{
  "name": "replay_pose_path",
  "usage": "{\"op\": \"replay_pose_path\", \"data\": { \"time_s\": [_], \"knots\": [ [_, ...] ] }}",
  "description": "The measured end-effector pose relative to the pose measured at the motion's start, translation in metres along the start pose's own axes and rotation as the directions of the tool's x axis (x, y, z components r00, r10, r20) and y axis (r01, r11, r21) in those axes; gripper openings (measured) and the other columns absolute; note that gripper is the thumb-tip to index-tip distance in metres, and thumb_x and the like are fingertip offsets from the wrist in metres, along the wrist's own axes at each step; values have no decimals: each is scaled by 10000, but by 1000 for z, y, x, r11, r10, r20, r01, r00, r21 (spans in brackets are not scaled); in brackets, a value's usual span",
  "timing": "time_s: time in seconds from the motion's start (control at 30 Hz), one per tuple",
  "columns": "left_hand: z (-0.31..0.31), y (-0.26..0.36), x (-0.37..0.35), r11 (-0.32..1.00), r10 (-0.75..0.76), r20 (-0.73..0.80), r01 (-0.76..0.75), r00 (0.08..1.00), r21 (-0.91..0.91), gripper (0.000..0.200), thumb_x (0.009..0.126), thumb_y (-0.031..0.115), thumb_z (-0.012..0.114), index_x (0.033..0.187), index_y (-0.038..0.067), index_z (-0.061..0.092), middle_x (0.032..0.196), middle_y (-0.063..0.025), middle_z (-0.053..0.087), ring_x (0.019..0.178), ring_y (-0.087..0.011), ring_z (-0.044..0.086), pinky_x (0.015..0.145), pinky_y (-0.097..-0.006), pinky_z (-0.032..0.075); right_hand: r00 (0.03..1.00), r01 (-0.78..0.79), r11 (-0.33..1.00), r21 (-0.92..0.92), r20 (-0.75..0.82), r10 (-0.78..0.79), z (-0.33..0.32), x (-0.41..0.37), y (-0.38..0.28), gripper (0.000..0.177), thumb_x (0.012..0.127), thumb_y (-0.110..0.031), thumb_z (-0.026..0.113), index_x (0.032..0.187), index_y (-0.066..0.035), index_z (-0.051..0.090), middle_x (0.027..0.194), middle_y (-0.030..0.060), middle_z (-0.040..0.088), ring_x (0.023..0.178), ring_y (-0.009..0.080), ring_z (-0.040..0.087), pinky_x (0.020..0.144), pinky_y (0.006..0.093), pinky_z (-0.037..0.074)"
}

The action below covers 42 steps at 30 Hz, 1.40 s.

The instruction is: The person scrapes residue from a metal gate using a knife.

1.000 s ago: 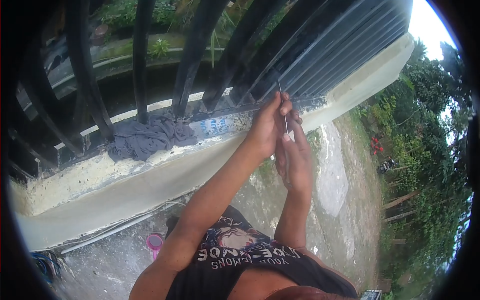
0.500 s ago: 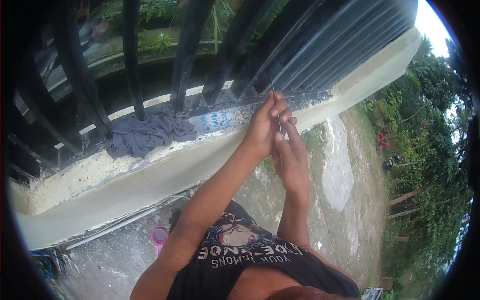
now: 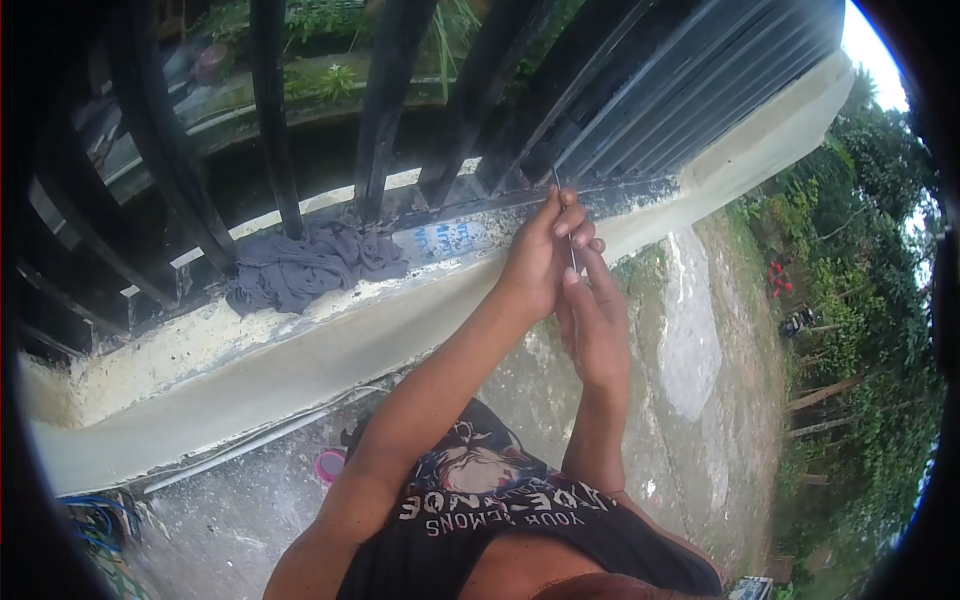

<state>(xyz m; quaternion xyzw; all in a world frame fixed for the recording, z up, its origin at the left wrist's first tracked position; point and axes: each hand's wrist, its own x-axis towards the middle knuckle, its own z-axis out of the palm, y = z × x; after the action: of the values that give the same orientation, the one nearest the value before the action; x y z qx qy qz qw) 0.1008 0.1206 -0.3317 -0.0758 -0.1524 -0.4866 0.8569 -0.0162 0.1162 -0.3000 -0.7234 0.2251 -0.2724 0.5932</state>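
Note:
My left hand (image 3: 538, 252) pinches a thin metal rod (image 3: 557, 178) near its upper end, just above the top of the low wall. Below and to the right of it, my right hand (image 3: 597, 315) has its thumb and fingers closed on the lower part of the same rod. The rod's tip points up toward the dark metal bars (image 3: 480, 95). A crumpled grey cloth (image 3: 305, 268) lies on the ledge, left of my hands. Beside it, a pale label with blue print (image 3: 445, 238) lies flat on the ledge.
The cream wall (image 3: 300, 350) runs diagonally below the bars. A white pipe (image 3: 260, 440) lies along its foot. A pink round-headed object (image 3: 329, 465) and blue cables (image 3: 100, 520) are on the concrete ground. Trees (image 3: 870, 330) stand at the right.
The view has shifted slightly, so the wall, the cloth and both hands appear a little farther right. Both hands keep their hold on the rod.

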Motion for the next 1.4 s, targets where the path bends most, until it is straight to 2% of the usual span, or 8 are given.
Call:
{"op": "replay_pose_path", "data": {
  "time_s": [0.57, 0.87, 0.93, 1.03, 1.13, 1.23, 1.33, 1.4],
  "knots": [
    [5, -7, -10, 952, 117, -110, -79, 987, 296, 258, 1080, 373, 579, 1096, 117, 603, 887, -8, 617, 922, -175, 627, 868, -337, 516, 984, 65, 998, 18, 163, -67, -28, 1, -5, 650, 1031, -226, 585, 1594, -6, 345, 717, 79, 627, 453, 79, 492, 425, 224, 388],
    [34, 6, -26, 916, 191, -87, -146, 978, 373, 285, 1059, 370, 622, 1222, 140, 659, 1153, -35, 702, 1034, -148, 631, 970, -349, 486, 822, 145, 487, 862, 169, -543, -44, -15, 32, 1301, 794, -629, 812, 1641, 20, 68, 1425, 337, 494, 732, 312, 706, 515, 299, 558],
    [36, 1, -25, 935, 165, -153, -106, 974, 338, 303, 1058, 371, 625, 1236, 128, 656, 1165, -40, 697, 1054, -142, 624, 980, -352, 487, 844, 234, 524, 819, 97, -527, -37, -16, 28, 1351, 729, -738, 808, 1619, 48, 164, 1344, 304, 579, 735, 288, 711, 531, 300, 560],
    [28, -2, -24, 898, 148, -128, -79, 981, 432, 341, 1052, 375, 635, 1240, 92, 656, 1102, -39, 710, 960, -115, 648, 899, -294, 522, 873, 474, 880, -14, -119, -472, -27, -12, 13, 903, 935, -621, 687, 1463, 82, 483, 948, 191, 734, 716, 195, 690, 640, 288, 556],
    [23, 1, -22, 830, 143, -77, -77, 987, 553, 366, 1048, 379, 646, 1236, 66, 666, 1016, -23, 713, 862, -87, 668, 787, -251, 545, 870, 411, 910, -47, -277, -408, -16, -9, -1, 692, 1033, -480, 602, 1427, 84, 528, 926, 190, 737, 715, 185, 684, 657, 291, 547],
    [20, 13, -26, 100, 211, 16, -38, 977, 994, 340, 1031, 308, 669, 1237, 38, 659, 1067, -61, 692, 935, -164, 697, 721, -306, 575, 819, 461, 853, -246, -251, -515, -24, -2, -7, 542, 1061, -356, 552, 1392, 73, 567, 934, 178, 752, 723, 176, 692, 667, 298, 549],
    [11, 4, -31, -531, 403, 643, -405, 651, 744, 337, 964, 169, 723, 1272, 56, 647, 1289, -139, 626, 1040, -243, 688, 799, -334, 593, 769, 507, 730, -457, -143, -623, -33, 6, -14, 477, 1046, -291, 574, 1371, 59, 586, 929, 175, 766, 731, 166, 708, 685, 306, 558],
    [9, 10, -23, -611, 314, 734, -463, 602, 642, 490, 891, 57, 751, 1362, 93, 620, 1474, -148, 515, 1180, -294, 636, 943, -388, 570, 690, 621, 552, -557, 54, -722, -45, 19, -6, 429, 1015, -223, 622, 1349, 46, 608, 918, 159, 768, 727, 176, 716, 691, 323, 571]
  ]
}}
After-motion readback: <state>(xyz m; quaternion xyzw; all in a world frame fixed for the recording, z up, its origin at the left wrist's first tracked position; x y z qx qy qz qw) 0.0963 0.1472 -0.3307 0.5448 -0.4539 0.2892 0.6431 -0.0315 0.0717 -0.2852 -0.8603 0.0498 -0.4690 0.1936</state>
